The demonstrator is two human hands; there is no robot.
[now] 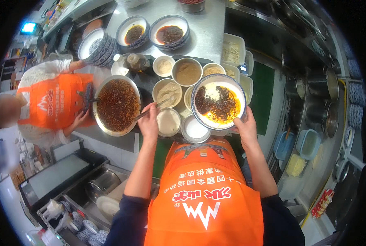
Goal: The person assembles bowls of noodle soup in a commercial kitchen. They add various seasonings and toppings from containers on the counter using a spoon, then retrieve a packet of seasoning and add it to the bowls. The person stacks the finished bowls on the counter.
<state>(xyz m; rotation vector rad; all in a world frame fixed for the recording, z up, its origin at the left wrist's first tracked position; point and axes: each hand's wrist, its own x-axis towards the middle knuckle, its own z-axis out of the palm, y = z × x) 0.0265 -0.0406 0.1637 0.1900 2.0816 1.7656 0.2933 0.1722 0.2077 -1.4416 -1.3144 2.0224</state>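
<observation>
My left hand (149,121) grips a long-handled spoon (162,102). The spoon's tip is over or in a bowl of pale tan powder (168,89); I cannot tell if it touches the powder. My right hand (247,125) holds a blue-rimmed white bowl (242,96) by its near right side, thumb on the rim. Inside lie dark chilli flakes (224,104) in orange oil and a mound of pale powder (213,93). That bowl overhangs several seasoning containers and partly hides them. To the left of my left hand stands a large metal basin of chilli oil (117,106).
Small bowls of brown powder (187,73), cream powder (168,123) and white granules (196,128) surround my hands. Two sauced bowls (133,32) (169,32) and a bowl stack (94,46) stand beyond, near oil bottles (138,62). A co-worker in an orange apron (58,100) stands left.
</observation>
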